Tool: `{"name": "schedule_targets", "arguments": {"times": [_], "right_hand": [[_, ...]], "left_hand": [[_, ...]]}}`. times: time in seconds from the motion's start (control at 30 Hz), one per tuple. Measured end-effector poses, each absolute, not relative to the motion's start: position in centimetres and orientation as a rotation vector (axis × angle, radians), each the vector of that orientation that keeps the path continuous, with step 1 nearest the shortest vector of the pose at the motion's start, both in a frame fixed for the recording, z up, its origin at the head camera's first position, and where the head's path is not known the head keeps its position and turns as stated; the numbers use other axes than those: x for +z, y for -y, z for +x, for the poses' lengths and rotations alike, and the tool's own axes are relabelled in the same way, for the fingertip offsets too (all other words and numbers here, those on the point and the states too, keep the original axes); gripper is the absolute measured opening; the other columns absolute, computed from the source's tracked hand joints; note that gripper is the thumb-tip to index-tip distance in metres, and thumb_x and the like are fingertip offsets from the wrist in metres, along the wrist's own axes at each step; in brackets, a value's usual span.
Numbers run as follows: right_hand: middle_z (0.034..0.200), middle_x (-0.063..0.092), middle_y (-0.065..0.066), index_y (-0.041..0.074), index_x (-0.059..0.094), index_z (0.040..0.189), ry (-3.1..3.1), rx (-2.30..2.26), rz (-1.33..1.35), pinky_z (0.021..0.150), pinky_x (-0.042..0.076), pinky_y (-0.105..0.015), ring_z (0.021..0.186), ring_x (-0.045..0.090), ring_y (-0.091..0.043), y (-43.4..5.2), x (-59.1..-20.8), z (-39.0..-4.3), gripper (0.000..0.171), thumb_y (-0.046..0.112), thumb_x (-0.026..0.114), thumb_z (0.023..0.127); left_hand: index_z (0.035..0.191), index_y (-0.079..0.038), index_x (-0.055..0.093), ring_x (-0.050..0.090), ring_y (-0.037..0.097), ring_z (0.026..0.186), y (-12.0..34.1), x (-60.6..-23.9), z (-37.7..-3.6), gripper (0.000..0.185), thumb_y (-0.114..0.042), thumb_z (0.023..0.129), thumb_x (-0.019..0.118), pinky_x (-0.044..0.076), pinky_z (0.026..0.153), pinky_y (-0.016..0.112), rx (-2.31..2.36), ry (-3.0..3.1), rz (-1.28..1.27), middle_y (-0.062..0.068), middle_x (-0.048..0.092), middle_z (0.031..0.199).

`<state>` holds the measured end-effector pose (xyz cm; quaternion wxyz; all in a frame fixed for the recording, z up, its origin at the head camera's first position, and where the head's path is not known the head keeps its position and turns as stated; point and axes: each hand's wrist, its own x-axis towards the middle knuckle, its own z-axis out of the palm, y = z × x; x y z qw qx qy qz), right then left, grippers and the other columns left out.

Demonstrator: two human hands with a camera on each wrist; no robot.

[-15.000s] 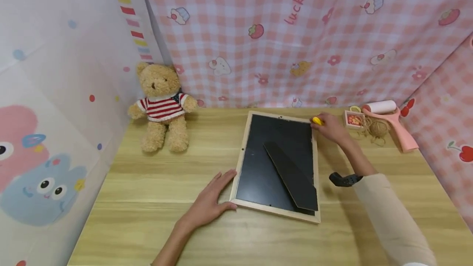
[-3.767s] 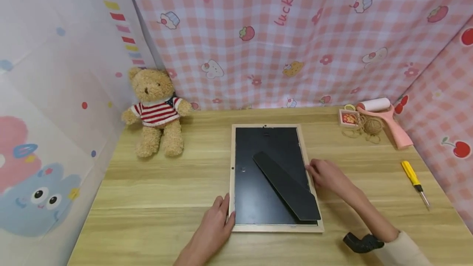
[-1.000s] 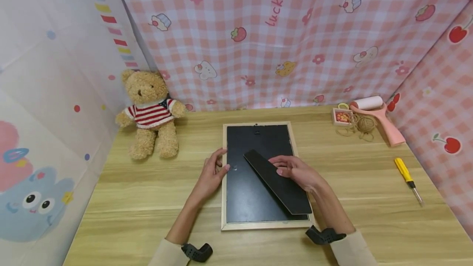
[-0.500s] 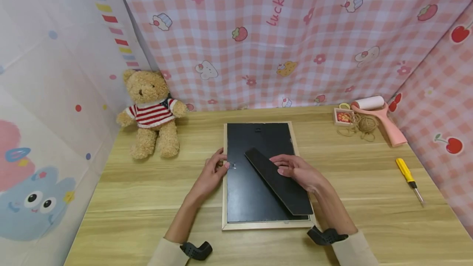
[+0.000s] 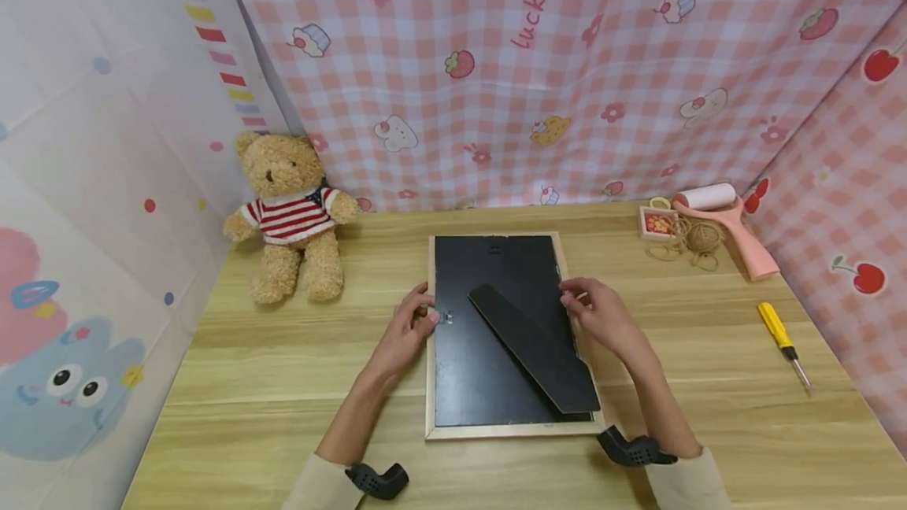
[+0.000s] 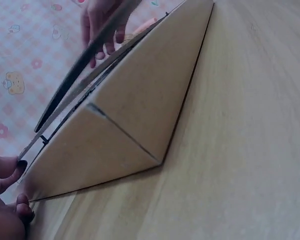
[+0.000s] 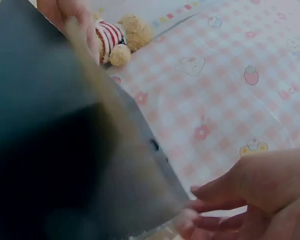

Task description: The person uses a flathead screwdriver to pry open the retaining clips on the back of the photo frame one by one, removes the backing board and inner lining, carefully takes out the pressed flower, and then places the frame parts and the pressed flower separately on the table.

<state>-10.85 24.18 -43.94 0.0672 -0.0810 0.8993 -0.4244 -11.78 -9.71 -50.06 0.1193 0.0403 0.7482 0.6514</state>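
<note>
A picture frame with a pale wooden border [image 5: 506, 433] lies face down on the table. Its black backing board [image 5: 464, 384] sits raised out of the border, a narrow gap showing beneath it in the left wrist view. A black easel stand [image 5: 534, 352] slants across the board. My left hand [image 5: 400, 341] pinches the board's left edge, thumb on top beside a small metal hanger [image 5: 446, 318]. At the right edge is my right hand [image 5: 605, 317], its thumb and fingertips loosely bent right at the board's rim.
A yellow-handled screwdriver [image 5: 785, 346] lies on the right of the table. At the back right are a twine ball [image 5: 704, 237], a small picture box [image 5: 657, 223] and a pink-handled roller [image 5: 751, 246]. A teddy bear [image 5: 294, 219] sits at the back left.
The screwdriver went from my right hand to the table earlier. The board has risen from the border. My right hand has just moved off the easel stand to the board's right edge.
</note>
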Motion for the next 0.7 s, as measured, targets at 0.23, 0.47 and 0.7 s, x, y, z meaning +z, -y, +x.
{"name": "schedule_targets", "arguments": {"times": [0.23, 0.47, 0.7], "right_hand": [[0.101, 0.074, -0.027, -0.018, 0.066, 0.126, -2.807, -1.049, -0.234, 0.072, 0.059, -0.04, 0.088, 0.073, -0.036, -24.4, -44.1, -10.9, 0.027, 0.001, 0.066, 0.106], [0.101, 0.076, -0.025, -0.018, 0.064, 0.129, -2.741, -1.077, -0.264, 0.074, 0.06, -0.04, 0.089, 0.073, -0.032, -24.6, -43.9, -10.7, 0.03, 0.001, 0.066, 0.106], [0.109, 0.072, -0.029, -0.021, 0.055, 0.145, -2.748, -1.105, -0.309, 0.08, 0.058, -0.044, 0.095, 0.07, -0.035, -24.4, -43.7, -10.6, 0.042, 0.001, 0.058, 0.11]], "left_hand": [[0.135, 0.006, 0.062, 0.041, 0.031, 0.136, 9.8, -50.0, -11.7, 0.028, -0.002, 0.109, 0.06, 0.036, 0.113, 0.037, 1.934, -2.143, 0.067, 0.017, 0.031, 0.178], [0.135, 0.01, 0.063, 0.044, 0.036, 0.139, 9.4, -49.9, -11.5, 0.029, -0.001, 0.109, 0.059, 0.039, 0.112, 0.037, 1.968, -2.212, 0.079, 0.021, 0.036, 0.175], [0.153, 0.017, 0.051, 0.022, 0.05, 0.163, 7.2, -50.6, -10.6, 0.05, -0.017, 0.117, 0.05, 0.024, 0.131, 0.066, 1.963, -2.468, 0.102, 0.025, 0.03, 0.178]]}}
